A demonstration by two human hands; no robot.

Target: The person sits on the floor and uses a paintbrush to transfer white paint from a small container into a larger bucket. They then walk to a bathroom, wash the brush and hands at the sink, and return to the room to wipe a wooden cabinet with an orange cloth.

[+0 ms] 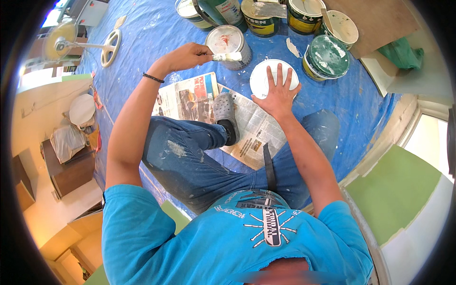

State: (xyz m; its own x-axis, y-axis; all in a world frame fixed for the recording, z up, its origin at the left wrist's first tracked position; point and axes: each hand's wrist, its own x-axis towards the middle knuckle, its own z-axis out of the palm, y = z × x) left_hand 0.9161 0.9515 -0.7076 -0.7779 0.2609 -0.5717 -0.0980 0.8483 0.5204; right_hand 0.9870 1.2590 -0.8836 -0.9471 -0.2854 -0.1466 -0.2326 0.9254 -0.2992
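My left hand [192, 54] is closed around what looks like a paintbrush [228, 56], its handle end hidden in my fingers. The brush's pale, whitish end reaches across the near edge of a grey metal tin [244, 54], whose closed lid bears red and white smears. Spread flat, my right hand [279, 92] rests on a round white lid [259, 76] with its fingers apart. That lid sits just right of the tin, and whatever is under it is hidden. Sheets of newspaper [256, 121] lie between my legs, beneath my shoe [224, 109].
A blue tarp [137, 52] covers the floor. Several paint buckets stand ahead, including a green-lidded bucket [327, 56] at right. A scraper [269, 9] lies across one bucket. A pedestal fan [61, 44] is at far left, cardboard [380, 23] at far right.
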